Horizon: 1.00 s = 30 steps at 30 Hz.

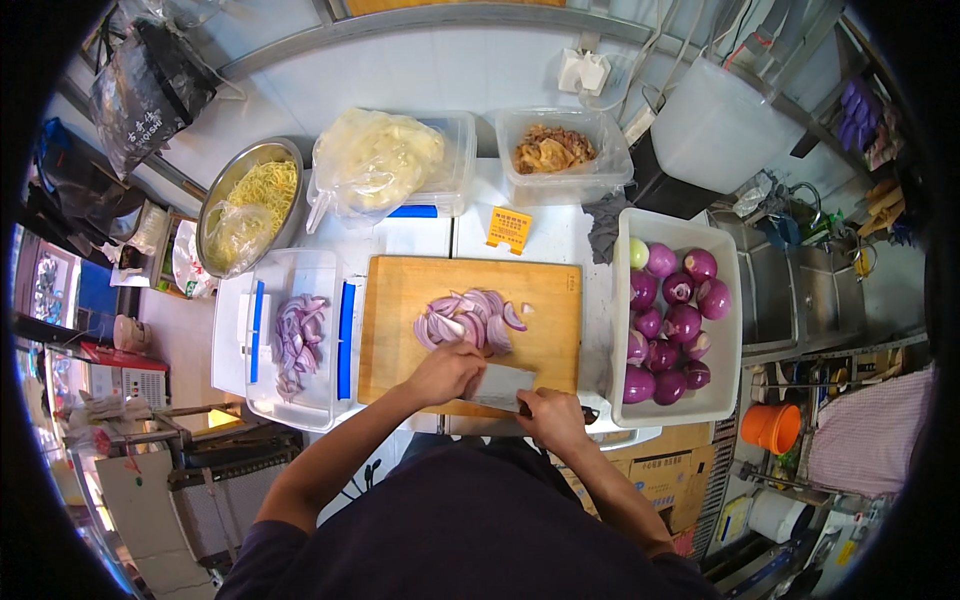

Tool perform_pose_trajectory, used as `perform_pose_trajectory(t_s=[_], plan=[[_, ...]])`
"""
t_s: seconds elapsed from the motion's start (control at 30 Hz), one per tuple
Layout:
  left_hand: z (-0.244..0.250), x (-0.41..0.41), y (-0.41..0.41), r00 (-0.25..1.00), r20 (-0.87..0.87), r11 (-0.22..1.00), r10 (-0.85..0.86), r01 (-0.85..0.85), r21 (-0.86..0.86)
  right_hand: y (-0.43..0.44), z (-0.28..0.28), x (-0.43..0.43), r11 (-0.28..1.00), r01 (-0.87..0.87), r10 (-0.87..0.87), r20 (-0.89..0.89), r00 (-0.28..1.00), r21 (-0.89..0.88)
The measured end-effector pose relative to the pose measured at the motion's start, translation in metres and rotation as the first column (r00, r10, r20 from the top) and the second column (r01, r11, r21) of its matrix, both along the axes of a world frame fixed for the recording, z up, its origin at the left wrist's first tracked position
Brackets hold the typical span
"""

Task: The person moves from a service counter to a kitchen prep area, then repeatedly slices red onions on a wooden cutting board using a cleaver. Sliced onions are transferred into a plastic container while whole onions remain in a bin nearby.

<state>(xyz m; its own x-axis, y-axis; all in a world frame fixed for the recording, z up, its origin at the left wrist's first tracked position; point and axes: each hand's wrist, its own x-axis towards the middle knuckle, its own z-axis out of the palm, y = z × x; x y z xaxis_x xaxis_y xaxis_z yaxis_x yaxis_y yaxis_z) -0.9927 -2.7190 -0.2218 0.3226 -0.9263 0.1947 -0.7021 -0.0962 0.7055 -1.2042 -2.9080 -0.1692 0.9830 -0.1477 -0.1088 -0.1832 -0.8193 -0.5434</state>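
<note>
My right hand [557, 420] grips the dark handle of a cleaver [501, 385]. The broad metal blade is over the front of a wooden cutting board [390, 375] and extends left. My left hand [448, 373] touches the left end of this blade with bent fingers. Whether it also pinches a piece of onion is hidden. Just beyond that hand, sliced red onion [465, 319] lies in a loose pile on the board, with a small piece apart at its right. Left of the board, a clear plastic container [292, 259] with blue clips holds more onion slices [301, 337].
At right, a white tub [677, 416] holds several peeled red onions [682, 322]. Behind the board stand an orange card [509, 229], a bag of pale food [382, 161] on a lidded box, and a container of brown food [559, 150]. A steel bowl [296, 154] of yellow shreds stands back left.
</note>
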Motion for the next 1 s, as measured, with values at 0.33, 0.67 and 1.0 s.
perform_pose_trajectory(t_s=[0.33, 0.67, 1.0], plan=[[-0.055, 0.061, 0.057, 0.769, -0.051, 0.767, 0.637, -0.627, 0.133, -0.026, -0.028, -0.01, 0.804, 0.506, -0.52, -0.043, 0.853, 0.313], [-0.066, 0.002, 0.047, 0.815, 0.127, 0.817, 0.566, -0.575, 0.043, -0.068, -0.086, 0.008, 0.532, 0.662, -0.645, -0.254, 0.72, 0.528], [-0.081, -0.001, 0.025, 0.823, 0.184, 0.836, 0.538, -0.549, 0.013, -0.074, -0.132, 0.017, 0.468, 0.646, -0.647, -0.263, 0.716, 0.603]])
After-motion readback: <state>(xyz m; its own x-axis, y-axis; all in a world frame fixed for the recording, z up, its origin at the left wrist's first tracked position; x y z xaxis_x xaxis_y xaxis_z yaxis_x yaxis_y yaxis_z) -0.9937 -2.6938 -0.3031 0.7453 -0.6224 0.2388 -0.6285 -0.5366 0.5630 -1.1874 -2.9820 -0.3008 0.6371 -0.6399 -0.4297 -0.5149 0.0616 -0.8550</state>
